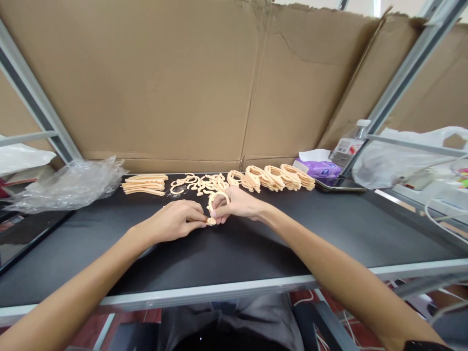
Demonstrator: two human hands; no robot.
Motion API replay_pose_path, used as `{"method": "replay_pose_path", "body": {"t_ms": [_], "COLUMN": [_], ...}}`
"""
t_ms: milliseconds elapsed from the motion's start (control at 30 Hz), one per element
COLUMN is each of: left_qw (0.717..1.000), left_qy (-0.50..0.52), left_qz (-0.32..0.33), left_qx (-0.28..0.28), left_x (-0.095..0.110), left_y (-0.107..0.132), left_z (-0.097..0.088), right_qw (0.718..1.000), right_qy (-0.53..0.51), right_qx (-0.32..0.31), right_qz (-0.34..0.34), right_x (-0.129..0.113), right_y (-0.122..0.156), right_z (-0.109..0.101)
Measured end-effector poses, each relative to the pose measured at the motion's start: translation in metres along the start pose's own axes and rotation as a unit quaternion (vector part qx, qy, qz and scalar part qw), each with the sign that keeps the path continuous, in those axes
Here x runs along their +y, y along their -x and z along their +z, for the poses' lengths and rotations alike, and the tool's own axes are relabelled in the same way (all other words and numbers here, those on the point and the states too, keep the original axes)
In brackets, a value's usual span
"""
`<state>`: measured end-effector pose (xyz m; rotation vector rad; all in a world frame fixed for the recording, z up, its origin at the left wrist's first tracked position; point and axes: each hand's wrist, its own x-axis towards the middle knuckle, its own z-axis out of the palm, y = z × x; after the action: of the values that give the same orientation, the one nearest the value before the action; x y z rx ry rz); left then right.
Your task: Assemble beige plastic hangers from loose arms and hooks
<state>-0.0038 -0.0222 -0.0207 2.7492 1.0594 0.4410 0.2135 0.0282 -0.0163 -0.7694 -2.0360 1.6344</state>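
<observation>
Left hand (175, 222): fingers closed in a pinch on the small round tab at the foot of the plastic ring (216, 199).
Right hand (237, 204): curled, thumb and fingertips gripping the ring's side.
Ring's place: upright between both hands, just above the black bench (256, 253).
Handling: it looks light, thin and springy. It is likely smooth, so it is best held at the tab and band.
Just behind: loose hooks (199, 183), flat strips (144, 185), row of stacked rings (278, 178).
Further out: crumpled plastic bag (69, 183), tissue pack (320, 169), bottle (349, 144).

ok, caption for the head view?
Left hand and right hand pinch a peach plastic ring over a black worktop, row of matching rings behind.
</observation>
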Motion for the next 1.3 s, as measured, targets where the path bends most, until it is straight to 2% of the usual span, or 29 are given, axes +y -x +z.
{"method": "replay_pose_path", "body": {"t_ms": [367, 700, 900, 1100, 1300], "left_qw": [0.999, 1.000, 0.993, 0.956, 0.937], "left_qy": [0.040, 0.005, -0.105, -0.257, -0.316], "left_qz": [0.001, 0.015, 0.043, 0.134, 0.136], "left_qx": [-0.007, -0.003, 0.026, 0.052, 0.061], "left_x": [0.001, 0.002, 0.002, 0.011, 0.016], "left_y": [-0.001, -0.001, 0.000, -0.003, -0.006], "left_z": [-0.001, 0.001, 0.007, 0.009, 0.012], "right_qw": [1.000, 0.999, 0.999, 0.998, 0.998], "right_qy": [-0.017, -0.014, 0.003, 0.022, 0.027], "right_qx": [-0.011, -0.031, -0.034, -0.025, -0.005], "right_qz": [0.023, 0.031, 0.027, 0.050, 0.051], "right_x": [-0.002, -0.002, 0.000, 0.000, 0.001], "right_y": [0.001, 0.002, 0.003, 0.003, 0.002], "right_z": [0.000, -0.004, -0.008, -0.010, -0.013]}}
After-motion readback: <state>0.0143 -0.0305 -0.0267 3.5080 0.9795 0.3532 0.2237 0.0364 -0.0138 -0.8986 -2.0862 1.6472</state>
